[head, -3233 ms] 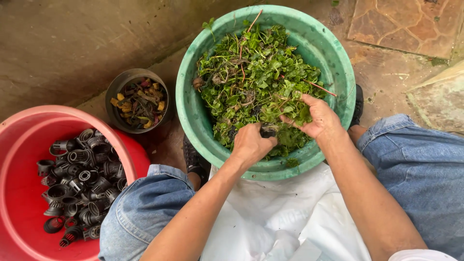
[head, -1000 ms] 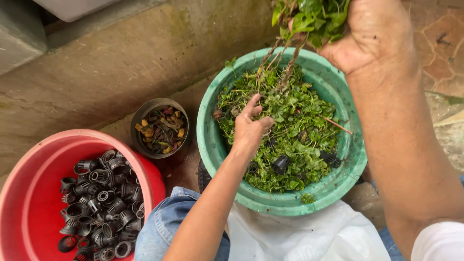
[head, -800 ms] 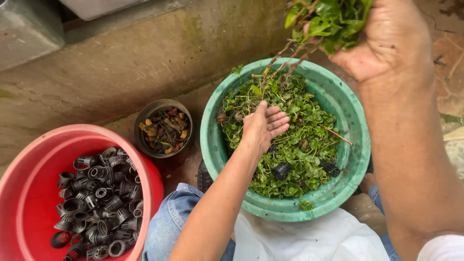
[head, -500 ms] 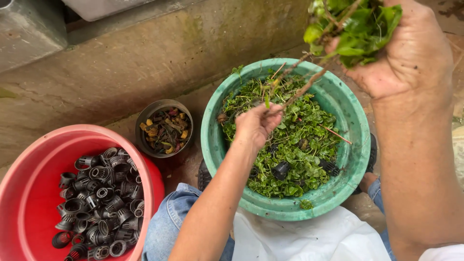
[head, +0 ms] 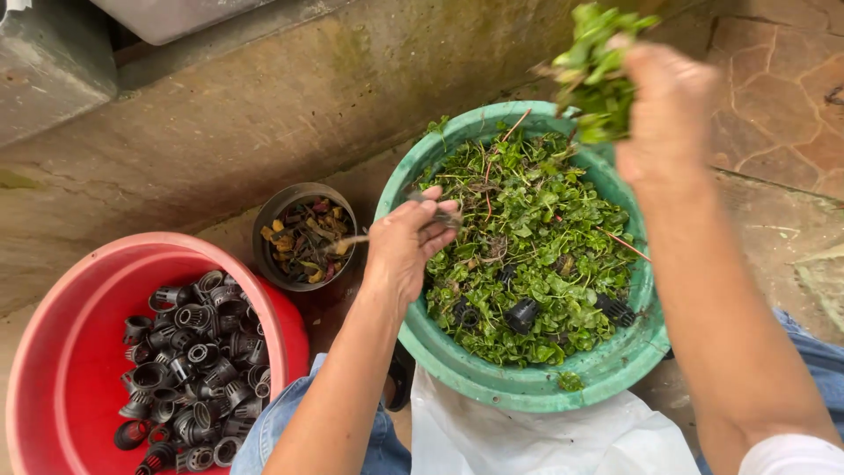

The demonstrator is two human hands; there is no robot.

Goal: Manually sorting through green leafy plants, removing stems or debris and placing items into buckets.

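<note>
Red plastic tub [head: 61, 352] on the left held black net cups [head: 189, 369]. My left hand [head: 406, 251] pinched a thin stem [head: 352, 239] over the small dark pot [head: 303, 236]. Right hand [head: 668, 114] was clenched on a leafy bunch [head: 598, 66] above the green basin [head: 527, 383]. Soft, light, easily torn, so I'd say grip the stems.

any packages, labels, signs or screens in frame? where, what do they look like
No labels, signs or screens visible.
White plastic bag: bottom centre, on the lap below the green basin; crumpled, plain white, no print showing.
</note>
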